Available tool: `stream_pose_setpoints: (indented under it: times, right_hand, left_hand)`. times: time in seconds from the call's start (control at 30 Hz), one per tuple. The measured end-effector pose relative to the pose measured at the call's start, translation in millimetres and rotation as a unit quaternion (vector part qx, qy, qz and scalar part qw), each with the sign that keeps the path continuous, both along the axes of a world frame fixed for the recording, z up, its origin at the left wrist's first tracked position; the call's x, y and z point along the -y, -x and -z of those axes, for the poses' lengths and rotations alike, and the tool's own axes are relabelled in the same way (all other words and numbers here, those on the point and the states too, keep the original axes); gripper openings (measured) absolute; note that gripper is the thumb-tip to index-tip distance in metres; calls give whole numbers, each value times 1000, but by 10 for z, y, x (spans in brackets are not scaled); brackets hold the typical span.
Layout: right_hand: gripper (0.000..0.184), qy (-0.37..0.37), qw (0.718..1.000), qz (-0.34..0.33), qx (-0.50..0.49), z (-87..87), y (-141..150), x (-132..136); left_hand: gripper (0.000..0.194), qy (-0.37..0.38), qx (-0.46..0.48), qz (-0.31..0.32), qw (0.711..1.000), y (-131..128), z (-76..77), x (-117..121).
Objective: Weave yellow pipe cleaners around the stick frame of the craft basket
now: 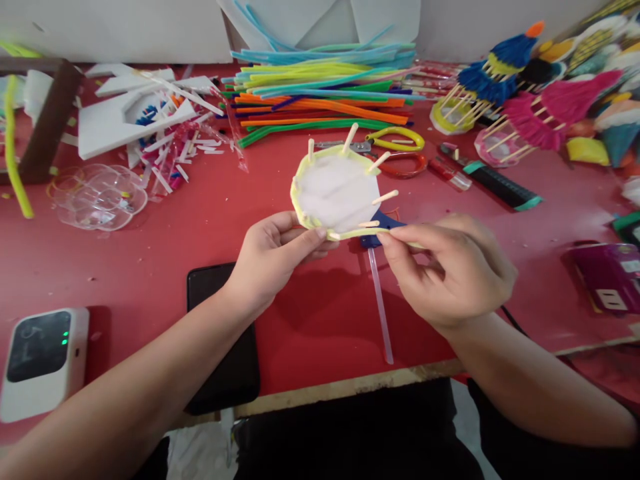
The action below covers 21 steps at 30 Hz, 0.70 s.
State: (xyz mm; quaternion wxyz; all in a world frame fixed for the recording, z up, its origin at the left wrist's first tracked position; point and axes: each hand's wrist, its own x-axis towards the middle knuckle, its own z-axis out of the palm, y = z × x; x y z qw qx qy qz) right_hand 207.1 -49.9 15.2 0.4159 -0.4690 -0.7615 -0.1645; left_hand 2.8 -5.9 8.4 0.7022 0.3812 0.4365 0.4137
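My left hand (280,250) pinches the near edge of a white foam disc (337,190), which has several short wooden sticks (350,139) standing around its rim. A pale yellow pipe cleaner (355,233) runs around the disc's left and near edge. Its loose end is pinched between the thumb and forefinger of my right hand (445,267), to the right of the disc. Partly hidden behind the disc and my right hand, a blue glue gun (375,233) lies on the table, with a clear glue stick (381,307) extending toward me.
Bundled coloured pipe cleaners (320,87) lie at the back. Scissors with yellow handles (400,138) and a cutter knife (503,183) lie beyond my hands. Foam scraps (125,120) and a clear plastic tray (100,197) are left; a black phone (225,373) lies under my left forearm. Small stick-and-yarn models (555,117) stand right.
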Motion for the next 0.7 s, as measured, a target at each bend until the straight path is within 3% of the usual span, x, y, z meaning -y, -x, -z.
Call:
stream_pose_setpoints:
  times: [0.2, 0.37, 0.7]
  right_hand:
    - [16, 13, 1000, -4, -19, 9, 27, -17]
    - [17, 33, 998, -10, -44, 10, 65, -21]
    - [49, 31, 998, 1, -59, 35, 94, -18]
  left_hand:
    - [15, 37, 34, 24, 998, 9, -1, -33]
    - [18, 23, 41, 23, 999, 6, -4, -12]
    - [25, 6, 50, 40, 998, -5, -33, 14]
